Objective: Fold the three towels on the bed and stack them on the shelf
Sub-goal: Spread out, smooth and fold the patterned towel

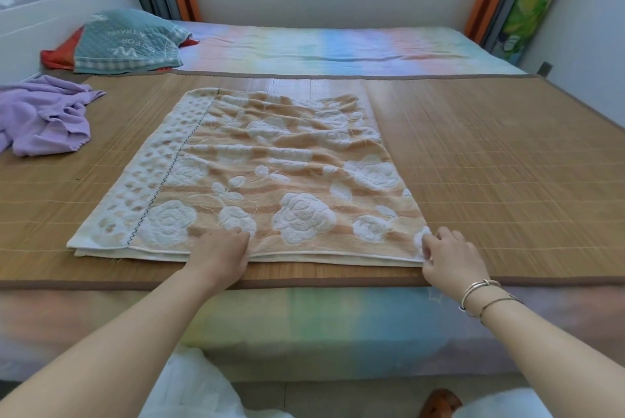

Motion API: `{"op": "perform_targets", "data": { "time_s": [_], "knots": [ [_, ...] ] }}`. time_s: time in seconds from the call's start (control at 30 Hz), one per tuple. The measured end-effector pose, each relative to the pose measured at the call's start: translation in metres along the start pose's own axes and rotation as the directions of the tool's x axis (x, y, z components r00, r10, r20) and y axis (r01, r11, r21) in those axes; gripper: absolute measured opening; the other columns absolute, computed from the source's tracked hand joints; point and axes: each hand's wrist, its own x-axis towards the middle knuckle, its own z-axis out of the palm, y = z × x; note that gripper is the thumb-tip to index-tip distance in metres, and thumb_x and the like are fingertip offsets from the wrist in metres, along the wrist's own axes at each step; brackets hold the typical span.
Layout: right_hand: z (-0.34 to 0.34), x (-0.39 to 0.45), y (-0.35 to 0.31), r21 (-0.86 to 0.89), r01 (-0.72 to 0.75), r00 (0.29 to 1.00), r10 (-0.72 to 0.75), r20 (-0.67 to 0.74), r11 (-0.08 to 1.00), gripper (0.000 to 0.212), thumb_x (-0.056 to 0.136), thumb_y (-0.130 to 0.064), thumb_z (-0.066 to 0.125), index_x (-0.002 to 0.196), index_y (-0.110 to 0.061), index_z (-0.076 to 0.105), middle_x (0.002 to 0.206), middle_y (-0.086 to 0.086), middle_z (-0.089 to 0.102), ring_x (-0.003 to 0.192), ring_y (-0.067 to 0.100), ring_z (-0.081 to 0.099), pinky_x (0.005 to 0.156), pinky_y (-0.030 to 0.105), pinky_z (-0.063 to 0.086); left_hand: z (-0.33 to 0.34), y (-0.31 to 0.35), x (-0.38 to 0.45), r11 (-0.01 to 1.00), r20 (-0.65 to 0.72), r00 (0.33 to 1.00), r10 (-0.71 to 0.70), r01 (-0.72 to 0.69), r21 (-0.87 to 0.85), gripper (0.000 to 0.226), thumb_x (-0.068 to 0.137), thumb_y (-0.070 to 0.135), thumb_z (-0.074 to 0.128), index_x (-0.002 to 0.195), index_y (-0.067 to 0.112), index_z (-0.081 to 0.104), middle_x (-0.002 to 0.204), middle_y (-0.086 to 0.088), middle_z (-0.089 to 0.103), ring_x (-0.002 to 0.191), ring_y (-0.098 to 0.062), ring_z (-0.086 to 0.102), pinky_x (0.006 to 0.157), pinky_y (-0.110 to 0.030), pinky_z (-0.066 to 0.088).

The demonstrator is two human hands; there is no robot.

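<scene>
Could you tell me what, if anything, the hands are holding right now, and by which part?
The right hand pinches the near right corner of the orange rose-patterned towel. The left hand rests on its near edge, fingers curled at the hem.

left hand (221, 257): palm down, fingers flat | right hand (451, 257): fingers curled, pinching | both arms extended

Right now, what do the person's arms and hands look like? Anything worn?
Both forearms are bare, no sleeves in view. The left hand has no rings or bands that show. The right hand has a wrist with a thin silver-coloured bangle and a finer dark cord bracelet just behind it. No gloves or watch.
</scene>
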Motion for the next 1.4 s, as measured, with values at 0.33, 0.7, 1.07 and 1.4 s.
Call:
{"op": "perform_targets", "data": {
  "time_s": [0.33,0.7,1.07,1.4],
  "knots": [
    [0.001,0.097,0.011,0.891,-0.444,0.832,0.415,0.368,0.099,0.014,0.094,-0.009,0.039,0.101,-0.008,0.051,0.092,0.011,0.061,0.078,0.025,0.061,0.077,0.043,0.054,-0.008,0.023,0.104,0.944,0.073,0.991,-0.11,0.127,-0.304,0.047,0.1,0.025,0.04,0.143,0.009,0.035,0.15,-0.006,0.034,0.135,-0.025,0.037,0.108,-0.037,0.033],
    [0.012,0.202,0.001,0.782,-0.621,0.781,-0.05,0.623,0.054,0.038,0.089,-0.039,0.059,0.103,-0.006,0.07,0.098,0.014,0.072,0.094,0.03,0.068,0.09,0.043,0.053,0.055,-0.002,0.168,0.861,0.096,0.95,-0.298,0.311,-0.402,0.064,0.1,0.049,0.011,0.154,0.015,0.0,0.161,-0.001,-0.005,0.148,-0.017,-0.01,0.12,-0.038,-0.005],
    [0.009,0.204,0.006,0.879,-0.475,0.798,0.445,0.406,0.049,0.034,0.089,-0.022,0.063,0.11,0.005,0.064,0.093,0.014,0.065,0.087,0.028,0.059,0.079,0.033,0.045,0.065,0.001,0.167,0.872,0.081,0.951,-0.298,0.306,-0.383,0.063,0.098,0.05,0.003,0.153,0.021,-0.008,0.16,0.004,-0.012,0.147,-0.012,-0.013,0.12,-0.039,-0.006],
    [0.006,0.195,0.012,0.705,-0.486,0.874,0.294,0.387,0.517,0.046,0.094,-0.046,0.041,0.086,-0.004,0.057,0.082,0.009,0.056,0.077,0.025,0.053,0.071,0.032,0.04,0.046,0.015,0.172,0.914,0.11,0.961,-0.253,0.274,-0.298,0.055,0.097,0.056,0.014,0.149,0.046,-0.002,0.16,0.003,-0.012,0.146,-0.031,-0.014,0.117,-0.053,-0.005]
  ]
}}
